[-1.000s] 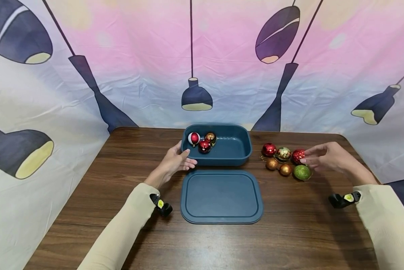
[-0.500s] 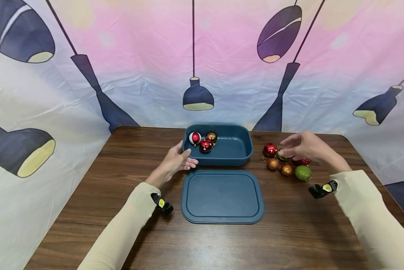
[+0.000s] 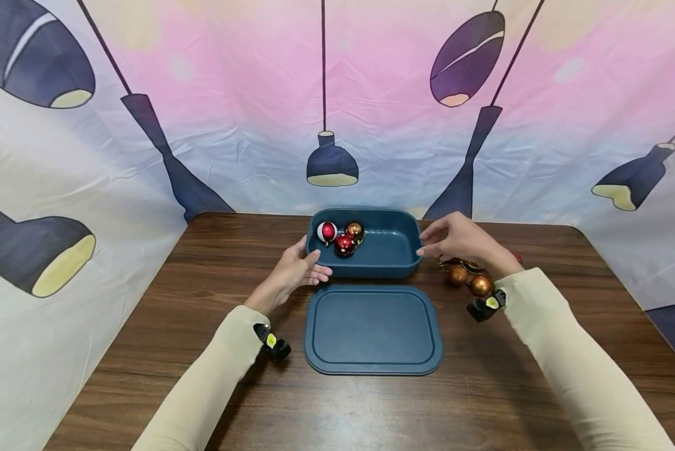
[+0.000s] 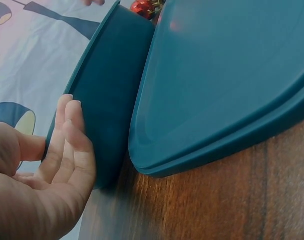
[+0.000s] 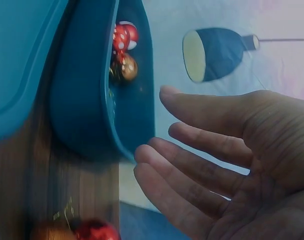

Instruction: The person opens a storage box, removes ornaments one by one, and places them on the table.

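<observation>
My left hand (image 3: pixel 294 269) holds the near left corner of a dark blue rectangular container (image 3: pixel 365 270), fingers along its outer front wall and thumb at the rim (image 4: pixel 49 142). Inside at the left end lie a red-and-white Christmas bauble (image 3: pixel 327 232), a shiny red bauble (image 3: pixel 345 245) and a copper one (image 3: pixel 354 232). My right hand (image 3: pixel 455 238) hovers by the container's right rim, thumb and fingers apart, nothing between them in the right wrist view (image 5: pixel 207 150). Beneath it, small copper baubles (image 3: pixel 480 285) rest on the table; my hand and wrist hide other baubles there.
A matching blue lid (image 3: pixel 373 331) lies flat on the wooden table (image 3: pixel 230 244) just in front of the container. Behind the table's far edge hangs a cloth backdrop (image 3: pixel 247 150) printed with lamps. Each wrist wears a small black camera.
My right hand has moved left, from beside the red glitter bauble, across the loose baubles to the container's right rim. My left hand and the container have stayed in place.
</observation>
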Available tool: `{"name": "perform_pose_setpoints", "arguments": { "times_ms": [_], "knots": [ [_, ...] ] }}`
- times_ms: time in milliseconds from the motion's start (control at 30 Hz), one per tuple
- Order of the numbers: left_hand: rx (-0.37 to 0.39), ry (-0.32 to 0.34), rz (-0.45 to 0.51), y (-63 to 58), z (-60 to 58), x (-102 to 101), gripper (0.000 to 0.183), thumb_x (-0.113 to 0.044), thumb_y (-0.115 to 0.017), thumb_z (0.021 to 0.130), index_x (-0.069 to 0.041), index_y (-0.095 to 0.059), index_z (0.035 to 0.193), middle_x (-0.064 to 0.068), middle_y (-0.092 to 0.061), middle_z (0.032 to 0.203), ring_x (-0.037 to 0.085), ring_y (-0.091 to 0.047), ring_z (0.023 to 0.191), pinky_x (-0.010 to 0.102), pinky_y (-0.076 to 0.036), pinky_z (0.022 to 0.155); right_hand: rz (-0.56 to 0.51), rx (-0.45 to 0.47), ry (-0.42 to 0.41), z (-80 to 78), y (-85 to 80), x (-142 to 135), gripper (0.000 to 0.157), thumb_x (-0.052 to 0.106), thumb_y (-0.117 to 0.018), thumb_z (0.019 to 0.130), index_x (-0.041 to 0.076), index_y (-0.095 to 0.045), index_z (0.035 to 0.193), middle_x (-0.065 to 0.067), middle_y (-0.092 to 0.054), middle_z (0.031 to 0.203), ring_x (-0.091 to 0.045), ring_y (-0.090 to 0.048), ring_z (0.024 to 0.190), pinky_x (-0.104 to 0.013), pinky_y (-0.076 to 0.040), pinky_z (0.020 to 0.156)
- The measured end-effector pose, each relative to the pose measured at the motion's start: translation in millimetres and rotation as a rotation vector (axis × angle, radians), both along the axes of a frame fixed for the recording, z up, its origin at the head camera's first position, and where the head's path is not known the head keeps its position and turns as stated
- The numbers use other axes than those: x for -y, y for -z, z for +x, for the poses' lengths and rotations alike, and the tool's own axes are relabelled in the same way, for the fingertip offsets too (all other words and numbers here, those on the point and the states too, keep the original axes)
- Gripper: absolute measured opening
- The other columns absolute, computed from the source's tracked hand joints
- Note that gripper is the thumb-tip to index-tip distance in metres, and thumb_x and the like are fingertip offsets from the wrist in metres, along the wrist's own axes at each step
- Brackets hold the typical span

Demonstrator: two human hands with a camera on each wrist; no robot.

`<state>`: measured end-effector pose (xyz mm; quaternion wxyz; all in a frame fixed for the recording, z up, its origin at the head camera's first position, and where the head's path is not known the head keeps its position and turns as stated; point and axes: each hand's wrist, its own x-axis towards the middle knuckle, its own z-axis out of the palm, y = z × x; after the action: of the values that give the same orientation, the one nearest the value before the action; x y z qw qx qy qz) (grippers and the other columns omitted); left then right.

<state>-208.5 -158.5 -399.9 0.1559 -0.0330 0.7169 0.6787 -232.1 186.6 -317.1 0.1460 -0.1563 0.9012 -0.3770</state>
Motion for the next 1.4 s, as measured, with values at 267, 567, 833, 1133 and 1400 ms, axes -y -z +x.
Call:
{"name": "perform_pose_setpoints", "arguments": {
  "times_ms": [267, 567, 833, 1133, 1400],
  "knots": [
    [-0.005, 0.006, 0.001, 0.2, 0.4, 0, 0.065, -0.024, -0.045, 0.110, -0.026, -0.009, 0.165, 0.012, -0.076, 0.087, 0.025, -0.076, 0.080, 0.023, -0.056, 0.065, -0.001, 0.005, -0.024, -10.9, 10.4, 34, 0.037, 0.017, -0.081, 0.089, -0.001, -0.071, 0.120, -0.017, -0.073, 0.106, -0.034, -0.071, 0.093, -0.044, -0.060, 0.079],
    [-0.012, 0.005, -0.005, -0.4, 0.3, 1, 0.065, -0.025, -0.046, 0.110, -0.025, -0.010, 0.165, 0.012, -0.076, 0.087, 0.029, -0.076, 0.084, 0.024, -0.056, 0.066, 0.006, -0.021, -0.061, -17.3, 22.6, 66, 0.039, 0.018, -0.082, 0.088, -0.002, -0.071, 0.119, -0.017, -0.073, 0.108, -0.027, -0.071, 0.087, -0.040, -0.060, 0.074],
    [-0.008, 0.008, -0.002, 0.1, 0.6, 2, 0.066, -0.025, -0.046, 0.110, -0.026, -0.009, 0.165, 0.013, -0.076, 0.087, 0.025, -0.076, 0.080, 0.023, -0.056, 0.065, 0.035, -0.033, -0.028, -19.7, 33.3, 94, 0.042, 0.018, -0.085, 0.085, -0.001, -0.072, 0.120, -0.014, -0.074, 0.107, -0.024, -0.071, 0.091, -0.038, -0.060, 0.077],
    [-0.002, 0.011, 0.000, 0.4, -0.1, 2, 0.066, -0.026, -0.046, 0.110, -0.027, -0.009, 0.165, 0.013, -0.076, 0.088, 0.022, -0.075, 0.077, 0.024, -0.057, 0.066, 0.077, -0.101, 0.000, -24.1, 45.9, 118, 0.039, 0.022, -0.087, 0.083, 0.003, -0.074, 0.115, -0.010, -0.074, 0.107, -0.024, -0.069, 0.099, -0.042, -0.057, 0.085],
    [0.006, -0.001, -0.014, -1.1, 0.9, 1, 0.067, -0.027, -0.047, 0.110, -0.026, -0.010, 0.165, 0.014, -0.076, 0.091, 0.026, -0.076, 0.082, 0.024, -0.057, 0.068, 0.050, -0.137, 0.059, -27.4, 55.0, 129, 0.043, 0.023, -0.086, 0.083, 0.001, -0.073, 0.117, -0.013, -0.073, 0.111, -0.028, -0.065, 0.106, -0.050, -0.048, 0.101]
  ]
}}
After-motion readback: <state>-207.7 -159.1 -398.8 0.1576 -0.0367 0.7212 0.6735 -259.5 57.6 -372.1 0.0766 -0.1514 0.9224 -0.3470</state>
